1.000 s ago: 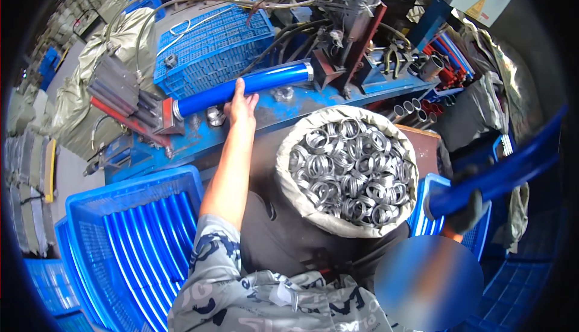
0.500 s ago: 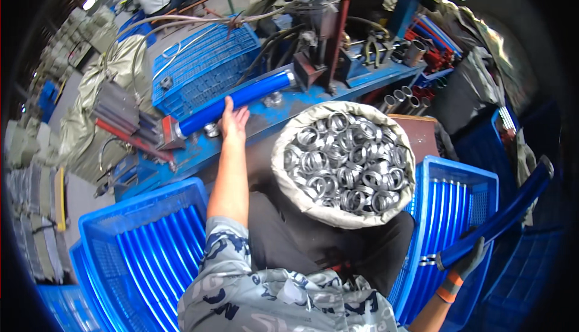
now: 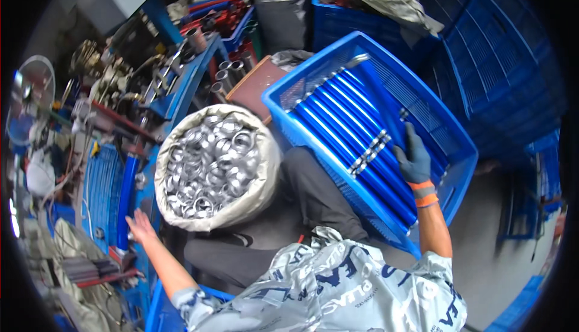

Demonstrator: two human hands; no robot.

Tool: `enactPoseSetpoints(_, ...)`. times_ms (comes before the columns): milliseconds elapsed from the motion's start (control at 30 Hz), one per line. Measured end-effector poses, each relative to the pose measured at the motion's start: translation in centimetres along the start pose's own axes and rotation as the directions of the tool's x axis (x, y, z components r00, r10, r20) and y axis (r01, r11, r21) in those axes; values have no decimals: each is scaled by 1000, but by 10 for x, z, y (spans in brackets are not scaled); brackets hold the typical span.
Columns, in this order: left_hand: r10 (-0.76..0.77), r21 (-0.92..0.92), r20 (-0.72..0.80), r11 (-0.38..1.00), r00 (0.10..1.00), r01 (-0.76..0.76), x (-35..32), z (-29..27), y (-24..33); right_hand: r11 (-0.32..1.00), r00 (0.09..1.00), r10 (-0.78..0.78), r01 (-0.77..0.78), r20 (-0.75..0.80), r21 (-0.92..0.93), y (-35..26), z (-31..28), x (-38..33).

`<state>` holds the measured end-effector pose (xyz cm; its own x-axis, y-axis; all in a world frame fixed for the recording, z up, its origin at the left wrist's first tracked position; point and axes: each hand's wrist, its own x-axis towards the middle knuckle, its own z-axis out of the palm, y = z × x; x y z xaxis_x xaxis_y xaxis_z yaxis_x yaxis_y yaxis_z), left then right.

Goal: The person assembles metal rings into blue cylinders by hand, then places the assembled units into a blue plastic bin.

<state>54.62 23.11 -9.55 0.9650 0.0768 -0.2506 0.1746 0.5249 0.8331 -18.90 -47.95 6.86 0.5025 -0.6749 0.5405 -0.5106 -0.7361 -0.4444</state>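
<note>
My gloved right hand [image 3: 415, 160] is closed around the near end of a blue tube [image 3: 377, 90]. That tube lies slantwise over the rows of blue tubes [image 3: 338, 111] inside a blue plastic crate [image 3: 461, 160]. At the left, my bare left hand [image 3: 142, 227] is open, its fingers stretched out beside another blue tube [image 3: 126, 193] set in the bench fixture. Whether the fingertips touch this tube I cannot tell. Between my hands stands a pale cloth sack [image 3: 265, 181], its rim rolled down, full of shiny metal rings [image 3: 211, 163].
The blue workbench [image 3: 188, 81] with its machinery runs along the left. A brown board [image 3: 256, 87] and open metal pipes [image 3: 224, 78] are beyond the sack. Stacked blue crates [image 3: 500, 60] rise at the far right. Part of another blue crate [image 3: 158, 311] shows at lower left.
My view has turned right. My right hand has brought its tube from beside the crate to over the tubes inside it. My left hand stays open near the tube in the fixture.
</note>
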Motion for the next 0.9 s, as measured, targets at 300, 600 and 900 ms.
enactPoseSetpoints(300, 614, 815, 89, 407, 784, -411, -291, -89, -76, 946, 911, 252, -303, 327, 115, 93, 8, -2)
enactPoseSetpoints(600, 292, 904, 426, -169, 857, -392, -431, -47, -117, 793, 856, 293, -466, 425, 392, 190, 106, -18)
enactPoseSetpoints(900, 271, 968, 232, -162, 934, -194, -448, -29, -122, 921, 871, 322, -379, 371, 93, 230, 27, 1)
